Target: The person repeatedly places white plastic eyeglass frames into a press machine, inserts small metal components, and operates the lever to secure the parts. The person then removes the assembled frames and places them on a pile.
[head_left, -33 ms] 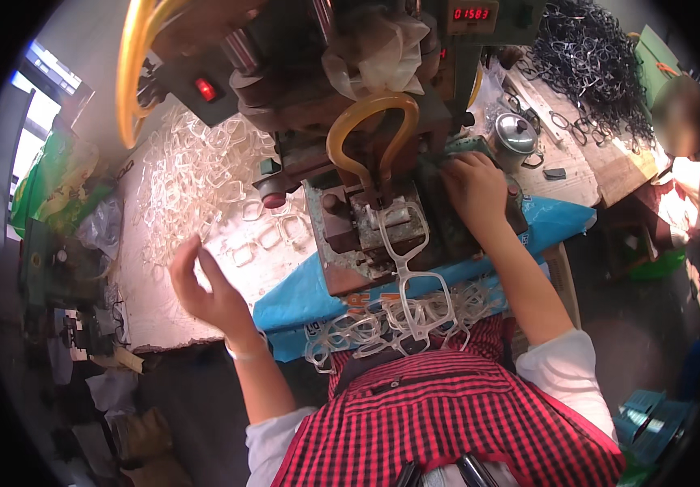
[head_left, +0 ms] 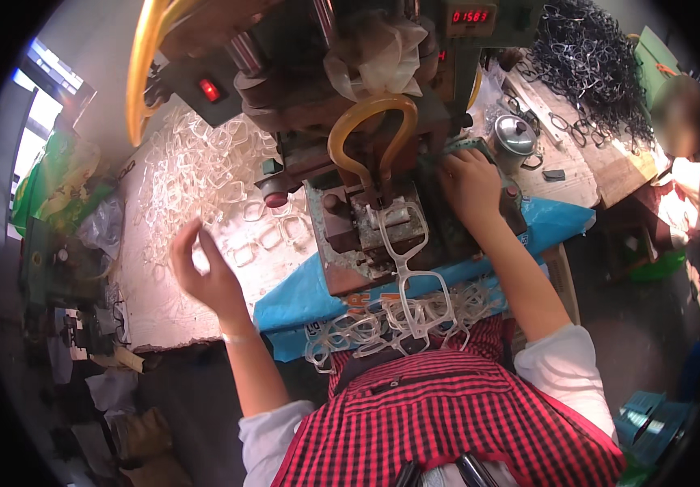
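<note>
A clear spectacle frame lies with one rim on the metal block of the press, its other rim hanging over the front edge. Over the block curves a yellow hose. My right hand rests on the dark right side of the press, fingers bent forward over it and the tips in shadow. Left of the press, my left hand hovers at the edge of a heap of clear spectacle frames. Its thumb and fingers are apart, with nothing visible between them.
Several clear frames lie on blue plastic sheeting in front of me. A red button juts from the press. A lidded metal pot and a heap of black frames are at the right. Another person is at far right.
My left hand has shifted slightly, its fingertips a little higher beside the heap. My right hand and the frame on the press look the same.
</note>
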Demonstrator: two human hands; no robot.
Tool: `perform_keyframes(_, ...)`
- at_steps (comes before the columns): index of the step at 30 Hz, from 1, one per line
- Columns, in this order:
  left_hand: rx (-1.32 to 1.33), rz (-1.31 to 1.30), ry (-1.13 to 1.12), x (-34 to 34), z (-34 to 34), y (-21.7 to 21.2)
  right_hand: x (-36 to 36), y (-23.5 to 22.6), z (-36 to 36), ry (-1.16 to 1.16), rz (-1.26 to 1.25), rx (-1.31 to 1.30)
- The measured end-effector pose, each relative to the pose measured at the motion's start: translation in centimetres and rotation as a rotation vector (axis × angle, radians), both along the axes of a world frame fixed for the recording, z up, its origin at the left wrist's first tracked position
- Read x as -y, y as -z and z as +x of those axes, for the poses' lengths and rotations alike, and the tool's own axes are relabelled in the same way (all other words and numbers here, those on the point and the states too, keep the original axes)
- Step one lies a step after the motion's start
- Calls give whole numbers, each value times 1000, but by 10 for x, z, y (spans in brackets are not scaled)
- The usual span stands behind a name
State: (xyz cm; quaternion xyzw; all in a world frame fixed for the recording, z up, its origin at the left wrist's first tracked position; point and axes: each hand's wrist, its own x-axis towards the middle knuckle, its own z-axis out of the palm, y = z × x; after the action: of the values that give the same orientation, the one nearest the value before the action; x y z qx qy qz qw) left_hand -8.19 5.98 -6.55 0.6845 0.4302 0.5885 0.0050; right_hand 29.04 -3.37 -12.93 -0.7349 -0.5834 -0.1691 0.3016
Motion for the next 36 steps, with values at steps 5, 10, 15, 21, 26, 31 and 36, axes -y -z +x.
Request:
perform_keyframes(5,-744,-230,-161,-101,-58,81,-5,7,-18,50,-65,101)
perform_keyframes(10,-555,-428,-3,-64,-56,136,63,0,-12,-65,272,-845)
perform_keyframes(15,-615,-382,43,-26,-42,127,54,4,-6,-115,510,-1513)
perform_keyframes(21,137,-471,-123,-5,-36,101,33,-32,-34,-278,265,-1395)
perform_keyframes(26,337,-493,100,-10,-26,103,26,-79,-65,-454,144,-944)
perform_keyframes(31,575,-485,291,11,-1,107,22,-73,-88,-549,177,-1150)
perform_keyframes(36,646,-208,711,42,50,-1,25,-86,-89,-621,123,-1406)
